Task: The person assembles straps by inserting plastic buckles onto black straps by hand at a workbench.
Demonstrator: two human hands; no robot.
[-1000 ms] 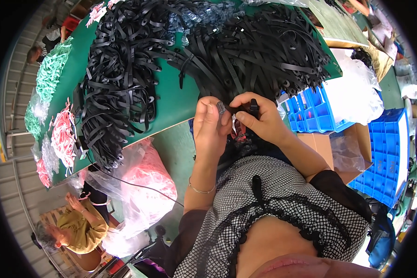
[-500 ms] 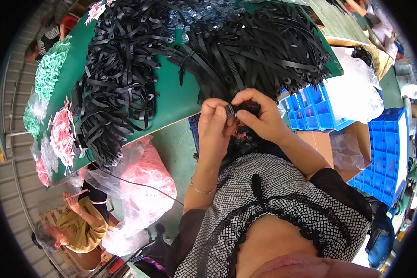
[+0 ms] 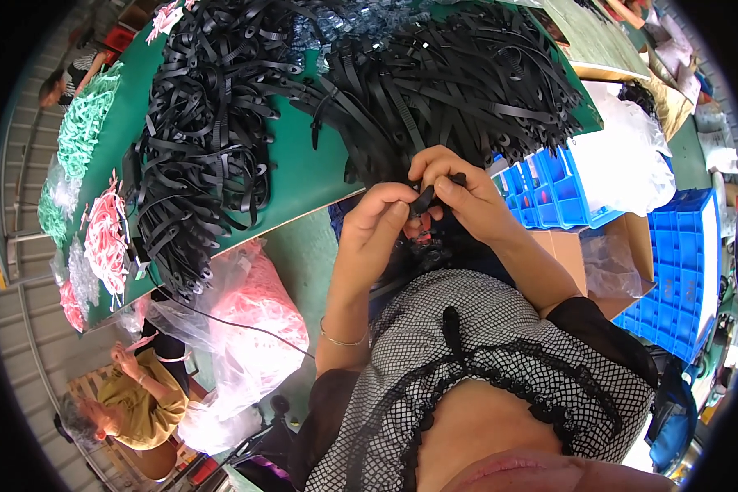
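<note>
Both hands are pinching 1 black strap piece (image 3: 425, 199) just off the green table (image 3: 303, 176) edge, left hand (image 3: 375, 230) and right hand (image 3: 466, 195) gripping best near its end, while blue crates (image 3: 549, 193) and a clear pink-filled bag (image 3: 250, 316) are flanking them.

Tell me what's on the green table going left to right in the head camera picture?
Mint green strips → pink strips → left heap of black straps → right heap of black straps.
</note>
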